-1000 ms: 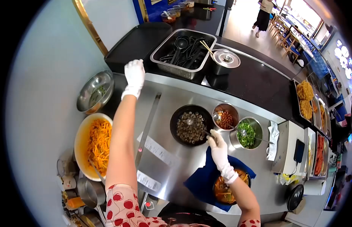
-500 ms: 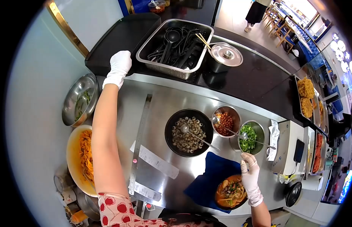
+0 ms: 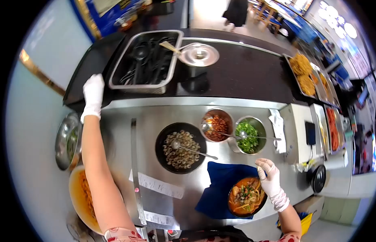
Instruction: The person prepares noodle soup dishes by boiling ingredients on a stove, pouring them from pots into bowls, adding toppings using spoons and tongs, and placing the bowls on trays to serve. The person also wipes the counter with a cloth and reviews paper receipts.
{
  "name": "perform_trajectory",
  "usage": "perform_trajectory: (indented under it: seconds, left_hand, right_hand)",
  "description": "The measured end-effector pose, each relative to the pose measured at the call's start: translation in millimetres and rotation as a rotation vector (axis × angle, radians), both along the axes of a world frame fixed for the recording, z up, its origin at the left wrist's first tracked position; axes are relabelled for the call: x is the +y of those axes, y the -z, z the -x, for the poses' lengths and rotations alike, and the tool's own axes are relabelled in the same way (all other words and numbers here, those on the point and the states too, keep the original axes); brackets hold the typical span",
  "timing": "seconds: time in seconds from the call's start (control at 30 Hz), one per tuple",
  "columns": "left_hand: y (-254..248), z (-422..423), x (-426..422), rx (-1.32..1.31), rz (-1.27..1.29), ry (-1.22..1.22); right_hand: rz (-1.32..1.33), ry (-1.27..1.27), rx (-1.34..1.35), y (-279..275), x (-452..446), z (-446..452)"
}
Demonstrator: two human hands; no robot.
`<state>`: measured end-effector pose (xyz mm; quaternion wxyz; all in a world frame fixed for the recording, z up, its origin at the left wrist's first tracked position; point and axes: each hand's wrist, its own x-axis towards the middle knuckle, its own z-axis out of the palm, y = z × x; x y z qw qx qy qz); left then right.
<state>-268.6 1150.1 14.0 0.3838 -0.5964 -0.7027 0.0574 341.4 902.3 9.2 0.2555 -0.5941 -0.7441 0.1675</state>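
My left hand (image 3: 94, 90), in a white glove, is closed in a fist at the front edge of a black tray (image 3: 85, 64); anything inside the fingers is hidden. Over the right rim of a bowl of reddish soup (image 3: 245, 198) is my gloved right hand (image 3: 270, 179), loosely curled, thumb apart from the fingers, with nothing visible between them. The soup bowl rests on a dark blue cloth (image 3: 214, 189). Behind it stand a black bowl of pale sliced rings (image 3: 184, 159), a pot of reddish nuts (image 3: 220, 123) and a pot of chopped greens (image 3: 246, 141), each with a spoon.
A metal bin (image 3: 178, 52) of black ladles and a lidded pot (image 3: 200, 54) with chopsticks stand on the raised ledge. Left are a steel bowl (image 3: 60, 141) and a dish of orange shreds (image 3: 77, 201). Fried food (image 3: 305, 78) sits right. A person (image 3: 236, 12) is beyond the ledge.
The view has turned, so the counter items sit further left and the ledge lower. Both hands keep about the same places relative to the tray and soup bowl. The distant person has shifted in view.
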Motion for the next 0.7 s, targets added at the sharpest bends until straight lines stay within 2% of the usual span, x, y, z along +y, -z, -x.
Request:
perform_trajectory:
  seconds: [0.03, 0.1, 0.17, 0.3, 0.37, 0.43, 0.47, 0.57, 0.63, 0.7]
  left_hand:
    - [7, 2, 1, -0.045, 0.024, -0.012]
    - [-14, -20, -13, -0.202, -0.095, -0.04]
    - [-29, -31, -24, -0.213, -0.131, -0.003]
    - [-38, -62, -69, -0.237, -0.341, 0.263]
    - [-50, -119, -97, -0.264, -0.387, 0.394]
    - [-55, -167, -111, -0.247, -0.388, 0.702]
    - [-57, -196, -116, -0.188, -0.39, 0.772]
    - [-73, -305, -122, -0.221, -0.251, 0.98]
    - [-79, -373, -118, -0.27, -0.079, 0.99]
    - [-59, -418, -102, -0.28, -0.006, 1.048]
  right_hand:
    - [-0.012, 0.011, -0.01, -3, -2, -6]
    - [-0.026, 0.021, -0.015, -13, -6, -19]
    - [-0.051, 0.007, -0.032, -12, -15, -38]
    - [-0.065, 0.104, 0.038, -14, -27, -78]
    - [-0.125, 0.133, 0.063, -15, -28, -95]
    - [-0.164, 0.149, 0.09, -17, -32, -114]
    - [-0.181, 0.151, 0.108, -19, -32, -123]
    - [-0.228, 0.151, 0.156, -20, -40, -156]
    - [-0.254, 0.15, 0.147, -24, -48, -181]
    - [-0.233, 0.168, 0.156, -22, -59, -207]
